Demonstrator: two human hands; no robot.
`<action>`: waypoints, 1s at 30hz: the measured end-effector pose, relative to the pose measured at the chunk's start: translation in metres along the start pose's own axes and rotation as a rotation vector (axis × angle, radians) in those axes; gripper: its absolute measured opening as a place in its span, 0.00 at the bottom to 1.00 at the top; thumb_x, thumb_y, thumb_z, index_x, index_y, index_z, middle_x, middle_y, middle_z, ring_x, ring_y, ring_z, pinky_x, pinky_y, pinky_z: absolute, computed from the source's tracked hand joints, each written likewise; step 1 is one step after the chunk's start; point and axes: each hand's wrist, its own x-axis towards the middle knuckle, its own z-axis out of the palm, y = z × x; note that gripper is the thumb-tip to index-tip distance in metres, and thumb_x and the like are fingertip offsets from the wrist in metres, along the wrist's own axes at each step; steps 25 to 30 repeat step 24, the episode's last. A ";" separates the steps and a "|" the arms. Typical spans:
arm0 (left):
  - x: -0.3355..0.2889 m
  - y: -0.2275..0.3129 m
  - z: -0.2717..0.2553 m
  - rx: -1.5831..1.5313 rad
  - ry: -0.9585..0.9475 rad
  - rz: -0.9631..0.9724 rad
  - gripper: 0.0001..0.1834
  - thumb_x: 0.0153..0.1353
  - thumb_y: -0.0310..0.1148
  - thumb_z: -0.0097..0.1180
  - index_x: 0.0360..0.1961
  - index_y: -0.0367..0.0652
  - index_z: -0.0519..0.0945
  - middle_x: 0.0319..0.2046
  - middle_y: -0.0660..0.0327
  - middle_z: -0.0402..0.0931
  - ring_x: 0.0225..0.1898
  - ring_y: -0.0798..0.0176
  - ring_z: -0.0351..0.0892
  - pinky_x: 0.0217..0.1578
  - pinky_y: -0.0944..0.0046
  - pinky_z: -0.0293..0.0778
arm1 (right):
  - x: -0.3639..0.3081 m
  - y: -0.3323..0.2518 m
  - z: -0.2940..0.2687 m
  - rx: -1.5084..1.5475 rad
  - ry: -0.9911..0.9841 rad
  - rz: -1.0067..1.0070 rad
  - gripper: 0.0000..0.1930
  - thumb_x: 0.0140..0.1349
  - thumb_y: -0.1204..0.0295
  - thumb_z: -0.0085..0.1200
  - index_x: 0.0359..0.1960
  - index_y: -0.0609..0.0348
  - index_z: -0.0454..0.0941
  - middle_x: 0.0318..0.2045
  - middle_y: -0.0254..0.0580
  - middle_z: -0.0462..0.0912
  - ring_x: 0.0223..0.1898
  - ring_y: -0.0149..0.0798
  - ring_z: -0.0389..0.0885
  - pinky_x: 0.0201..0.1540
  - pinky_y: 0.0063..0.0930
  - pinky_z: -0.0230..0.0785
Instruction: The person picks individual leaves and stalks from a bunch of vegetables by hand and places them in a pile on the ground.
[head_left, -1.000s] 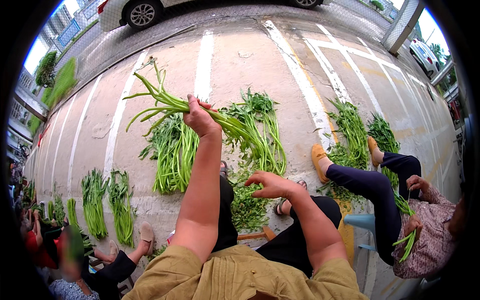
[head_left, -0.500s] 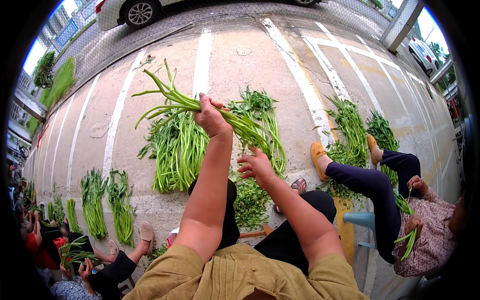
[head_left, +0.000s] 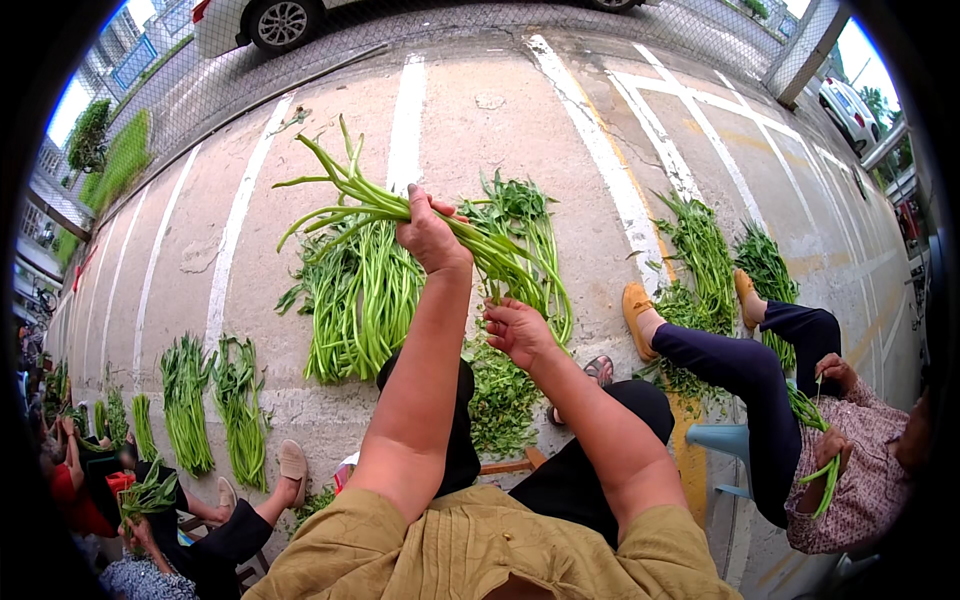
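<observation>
My left hand (head_left: 430, 235) is closed round a bunch of green leafy stems (head_left: 365, 200) that look like water spinach. Their bare ends fan out to the upper left, and the other ends slant down to the right. At those lower ends my right hand (head_left: 520, 330) pinches a small leafy piece between thumb and fingertips. Below the bunch, a wide pile of the same stems (head_left: 362, 315) lies on the ground, with another leafy pile (head_left: 530, 225) to its right. A heap of loose plucked leaves (head_left: 500, 400) lies between my feet.
On the right a person sits by a blue stool (head_left: 722, 440), holding stems, with more greens (head_left: 700, 250) ahead. People at lower left handle greens beside laid-out bundles (head_left: 185, 410). A mesh fence and a parked car (head_left: 290, 25) stand beyond the painted concrete.
My right fingers, loosely spread before, have come together in a pinch at the bunch's lower ends. My left hand and the bunch have shifted slightly right.
</observation>
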 end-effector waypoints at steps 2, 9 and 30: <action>0.003 -0.001 -0.001 -0.002 0.002 0.000 0.16 0.59 0.40 0.50 0.20 0.44 0.65 0.11 0.62 0.64 0.09 0.63 0.62 0.10 0.63 0.63 | -0.001 0.001 -0.002 -0.017 0.011 0.019 0.10 0.53 0.74 0.56 0.37 0.54 0.73 0.26 0.31 0.77 0.24 0.27 0.77 0.22 0.23 0.72; 0.007 0.004 -0.001 0.009 0.016 0.037 0.15 0.59 0.39 0.49 0.19 0.44 0.65 0.11 0.62 0.64 0.09 0.63 0.62 0.11 0.61 0.64 | -0.011 0.000 -0.002 -0.095 0.018 0.023 0.08 0.55 0.72 0.54 0.37 0.57 0.71 0.27 0.35 0.77 0.25 0.30 0.77 0.21 0.24 0.72; 0.000 0.010 0.001 0.045 -0.045 0.078 0.15 0.60 0.41 0.51 0.20 0.46 0.66 0.11 0.66 0.63 0.10 0.67 0.61 0.10 0.65 0.63 | -0.015 -0.009 0.003 -0.402 -0.230 0.103 0.06 0.50 0.75 0.50 0.31 0.59 0.69 0.22 0.39 0.73 0.17 0.30 0.72 0.19 0.29 0.74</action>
